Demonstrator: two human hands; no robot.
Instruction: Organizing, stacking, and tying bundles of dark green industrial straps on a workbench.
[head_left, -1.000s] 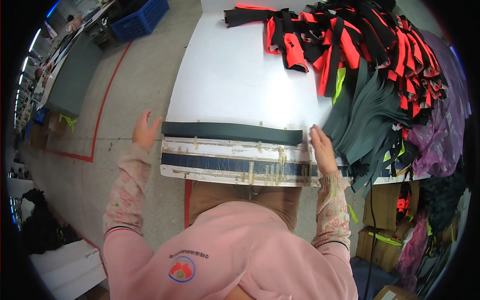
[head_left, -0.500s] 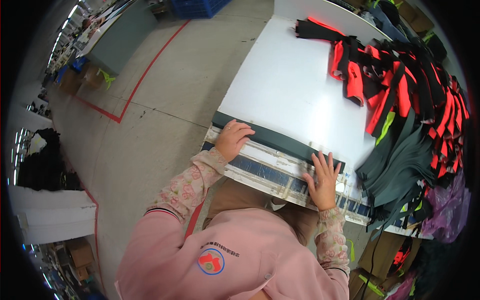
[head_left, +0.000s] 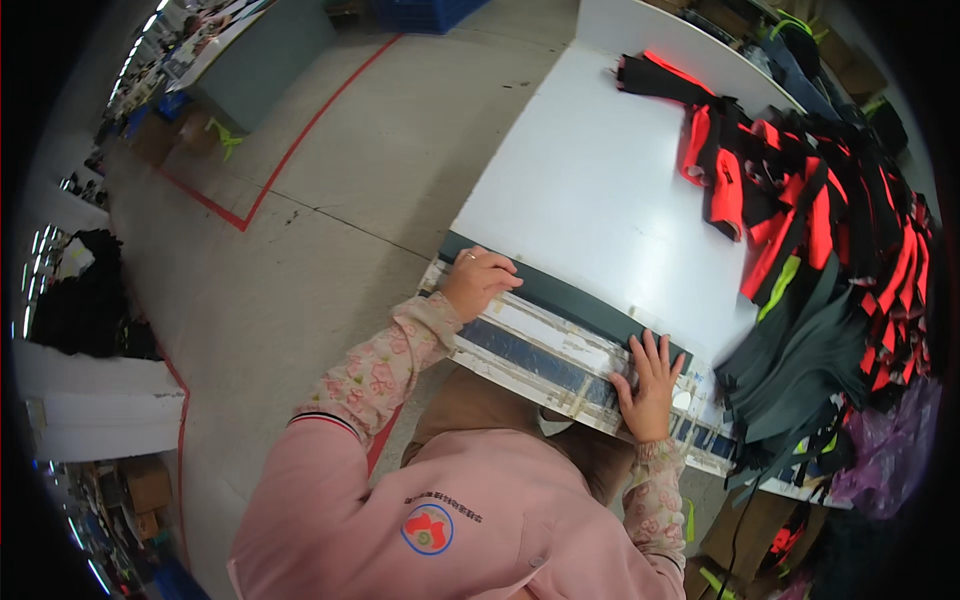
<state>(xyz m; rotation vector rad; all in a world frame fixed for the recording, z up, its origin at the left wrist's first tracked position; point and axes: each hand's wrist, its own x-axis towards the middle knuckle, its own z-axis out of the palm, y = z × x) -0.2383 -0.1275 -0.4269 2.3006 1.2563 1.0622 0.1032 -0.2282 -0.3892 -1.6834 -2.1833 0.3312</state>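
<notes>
- a long dark green fabric strip [head_left: 570, 300] is seen lying flat along the near edge of the white desk [head_left: 600, 170], running from about 10 o'clock to 4 o'clock across the lower middle of the view.
- the left hand [head_left: 478, 282] is rested on the strip's left end, its fingers [head_left: 500, 270] curled narrow and pressed down on the cloth; nothing is gripped.
- the right hand [head_left: 650, 385] is laid at the strip's right end, its fingers [head_left: 655, 352] spread wide and flat; nothing is enclosed by them.
- just below the strip, toward 6 o'clock, the taped, worn desk edge [head_left: 540, 355] is touched by the heel of the right hand.
- the strip is judged light, thin and limp: it would sag and fold if lifted from one point, and some stretch may be expected.
- a hold at both ends at once is judged best, pinched between thumb and fingers, so that the length is kept taut and straight.
- sliding on the smooth desk is judged easy, so flat palm pressure would shift it without wrinkling.
- a heap of red and black fabric pieces [head_left: 830, 210] is piled at 2 o'clock, well apart from the left hand.
- a stack of dark green pieces [head_left: 800, 370] is hung over the desk edge at 3 o'clock, near the right hand.
</notes>
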